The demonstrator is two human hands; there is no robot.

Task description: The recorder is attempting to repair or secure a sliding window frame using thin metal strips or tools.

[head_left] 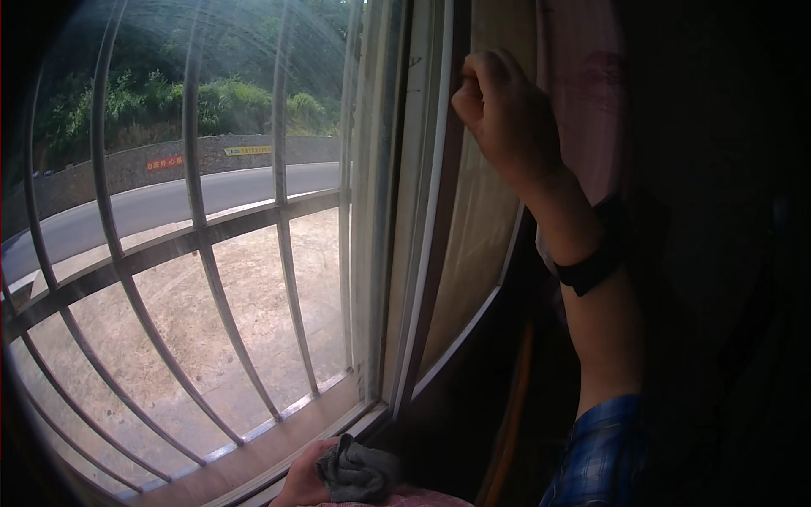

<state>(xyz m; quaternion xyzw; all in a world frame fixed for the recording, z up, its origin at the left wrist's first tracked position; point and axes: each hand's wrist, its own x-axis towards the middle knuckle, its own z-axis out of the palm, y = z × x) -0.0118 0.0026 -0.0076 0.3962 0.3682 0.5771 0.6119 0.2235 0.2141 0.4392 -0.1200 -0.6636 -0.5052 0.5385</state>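
My left hand (302, 480) is low by the window's bottom corner, closed on a crumpled dark grey cloth (359, 470). Part of that hand is hidden behind the cloth and cut off by the lower edge. My right hand (509, 110) is raised high beside the window's side frame (429, 194), with its fingers curled in toward the thumb. Whether anything sits inside the curled fingers cannot be made out. A dark band (589, 266) circles the right wrist, and a blue checked sleeve (598, 448) ends below the elbow.
Metal bars (196, 127) with a crossbar stand outside the window glass. Beyond them lie pale ground (194, 313), a road (228, 188) and a stone wall with greenery. A pinkish curtain (583, 93) hangs behind my right hand. The far right is very dark.
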